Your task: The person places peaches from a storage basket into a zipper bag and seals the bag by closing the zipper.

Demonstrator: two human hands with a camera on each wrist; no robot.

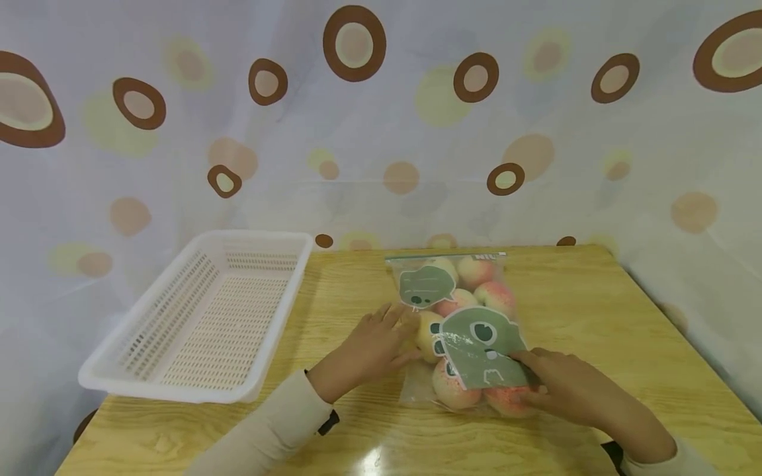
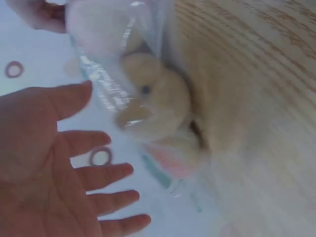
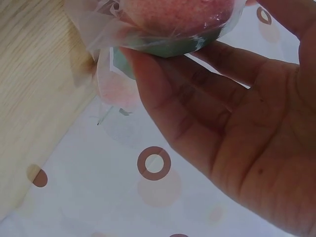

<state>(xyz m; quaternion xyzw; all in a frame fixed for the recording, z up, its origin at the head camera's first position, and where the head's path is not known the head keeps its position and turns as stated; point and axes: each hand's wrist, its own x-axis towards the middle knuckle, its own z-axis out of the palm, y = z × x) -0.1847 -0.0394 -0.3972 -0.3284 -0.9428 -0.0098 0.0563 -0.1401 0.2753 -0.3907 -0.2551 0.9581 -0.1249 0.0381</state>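
A clear zip bag (image 1: 483, 349) with green cartoon-animal prints lies flat on the wooden table, its zip edge at the far end. Several pink-and-yellow peaches (image 1: 494, 297) show through the plastic. At the bag's left side is my left hand (image 1: 378, 340), fingers spread and nearly straight; in the left wrist view a yellowish peach (image 2: 163, 103) shows inside the plastic beyond them. My right hand (image 1: 574, 387) grips the bag's near right corner, fingers over the green print and thumb lower at the side. In the right wrist view a reddish peach (image 3: 177, 15) sits against these fingers.
A white plastic basket (image 1: 270, 344) with slotted walls and bottom stands on the left of the table (image 1: 357, 274), with nothing in it. Behind the table hangs a pale cloth (image 1: 369, 125) printed with brown rings and soft-coloured spots.
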